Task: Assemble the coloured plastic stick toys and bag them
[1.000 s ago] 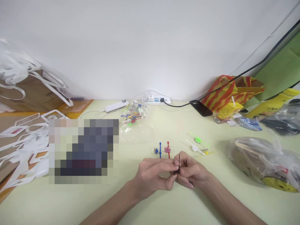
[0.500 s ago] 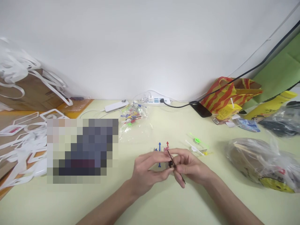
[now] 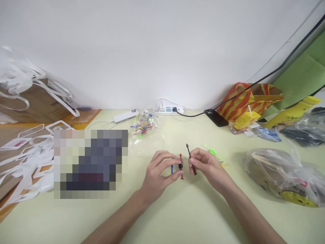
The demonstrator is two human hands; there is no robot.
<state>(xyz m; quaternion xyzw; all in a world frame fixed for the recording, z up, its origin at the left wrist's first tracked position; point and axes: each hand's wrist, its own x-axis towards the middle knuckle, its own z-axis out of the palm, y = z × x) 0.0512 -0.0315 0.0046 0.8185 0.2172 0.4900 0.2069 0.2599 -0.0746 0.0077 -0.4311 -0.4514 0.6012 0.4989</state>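
Observation:
My left hand [image 3: 161, 169] pinches a small black part [image 3: 180, 166] between thumb and fingertips. Held in my right hand [image 3: 205, 163] is a thin black arrow-tipped stick [image 3: 188, 150], its tip pointing away from me. The stick and the small part are apart. Below my left fingertips a red arrow-tipped piece [image 3: 181, 177] lies on the table. A blue arrow-tipped piece [image 3: 172, 168] is partly hidden by my left fingers. Beyond my right hand lie a bright green piece [image 3: 212, 151] and a yellow piece [image 3: 224, 165], both partly covered.
A clear bag of colourful small parts [image 3: 142, 127] sits by a white power bank [image 3: 126, 116] and a power strip [image 3: 167, 109]. A plastic-wrapped package [image 3: 274, 179] stands right, white strips [image 3: 27, 169] left. A phone [image 3: 217, 118] and juice carton [image 3: 245, 122] lie behind.
My hands have moved apart. The black stick has come away from the small black part and turned tip-upward in my right hand. The red piece is now more exposed.

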